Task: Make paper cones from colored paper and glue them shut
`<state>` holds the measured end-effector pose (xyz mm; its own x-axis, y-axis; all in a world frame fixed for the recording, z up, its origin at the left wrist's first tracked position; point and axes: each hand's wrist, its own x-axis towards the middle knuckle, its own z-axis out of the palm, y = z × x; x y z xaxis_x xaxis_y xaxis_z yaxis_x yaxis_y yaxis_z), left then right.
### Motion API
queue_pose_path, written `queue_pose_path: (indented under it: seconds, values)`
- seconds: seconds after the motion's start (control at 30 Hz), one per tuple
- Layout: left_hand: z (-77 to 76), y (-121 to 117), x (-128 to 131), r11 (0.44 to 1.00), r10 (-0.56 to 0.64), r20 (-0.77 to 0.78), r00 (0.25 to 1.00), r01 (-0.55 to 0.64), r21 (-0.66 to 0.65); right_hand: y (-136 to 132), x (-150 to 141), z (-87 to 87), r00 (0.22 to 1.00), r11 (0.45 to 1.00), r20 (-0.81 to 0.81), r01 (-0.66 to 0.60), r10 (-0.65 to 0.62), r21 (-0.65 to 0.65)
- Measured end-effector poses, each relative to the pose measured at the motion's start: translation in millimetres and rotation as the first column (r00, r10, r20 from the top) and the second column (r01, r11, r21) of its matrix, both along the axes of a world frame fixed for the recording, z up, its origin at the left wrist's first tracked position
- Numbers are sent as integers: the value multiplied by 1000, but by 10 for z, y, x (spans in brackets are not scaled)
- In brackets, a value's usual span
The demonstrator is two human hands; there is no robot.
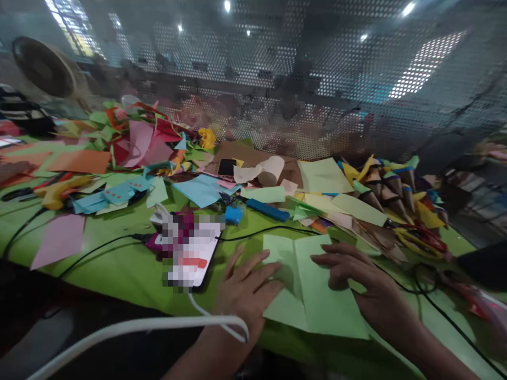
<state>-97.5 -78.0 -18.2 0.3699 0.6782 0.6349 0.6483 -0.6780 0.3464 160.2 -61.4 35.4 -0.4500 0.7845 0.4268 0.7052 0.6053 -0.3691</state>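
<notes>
A sheet of light green paper [317,285] with a crease down its middle lies at the front of the green table. My left hand [251,287] rests on its left edge, fingers spread and flat. On the right side, my right hand [352,269] touches the paper with loosely bent fingers, apart from one another. Neither hand grips anything. Left of my left hand is a phone [198,253] with a lit screen, partly blurred out. A white cable [158,322] loops in front of my left wrist.
Behind the paper lie a blue tool [267,208], blue paper [204,190] and a paper roll [271,170]. Folded paper cones [392,184] and yellow-handled scissors [420,240] are at right. A yellow glue gun [59,192] lies left. Black cords [273,228] cross the table. A perforated metal screen [253,79] stands behind.
</notes>
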Motion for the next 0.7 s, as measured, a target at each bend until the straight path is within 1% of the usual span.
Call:
queue_pose_path:
  seconds: [0.07, 0.13, 0.2, 0.23, 0.27, 0.4, 0.43, 0.5, 0.57, 0.6, 0.63, 0.7]
  values:
    - [-14, -17, 25, 998, -54, -10, 999, 53, -28, -22, 88, -124, 999, 996, 38, 5, -1, -94]
    - [-26, -31, 40, 988, -105, -75, 992, 96, -120, -50, 171, -206, 996, 987, 83, -20, 34, -162]
    - [-46, -33, 44, 970, -133, -154, 979, 97, -224, -88, 236, -241, 988, 981, 130, -64, 88, -182]
    - [-60, -28, 44, 963, -143, -183, 973, 94, -252, -111, 259, -247, 982, 982, 155, -78, 105, -174]
    - [-77, -18, 45, 962, -157, -202, 967, 104, -253, -136, 278, -249, 977, 983, 183, -84, 113, -161]
    - [-129, 48, 76, 976, -179, -216, 960, 146, -158, -222, 340, -280, 965, 992, 246, -70, 93, -102]
    - [-127, 62, 89, 975, -183, -222, 958, 148, -164, -233, 361, -303, 966, 992, 239, -79, 100, -95]
    - [-93, 78, 109, 960, -204, -237, 950, 146, -241, -235, 408, -356, 972, 988, 195, -113, 132, -106]
    - [-31, 76, 116, 926, -237, -215, 947, 153, -345, -220, 446, -397, 980, 979, 134, -122, 145, -164]
    - [3, 72, 117, 909, -235, -184, 955, 149, -388, -208, 454, -404, 986, 973, 104, -107, 130, -207]
    - [37, 68, 117, 896, -215, -144, 966, 136, -423, -195, 451, -399, 992, 964, 75, -81, 103, -252]
    - [90, 66, 124, 871, -131, -76, 988, 78, -485, -166, 411, -359, 1000, 943, 14, -21, 27, -332]
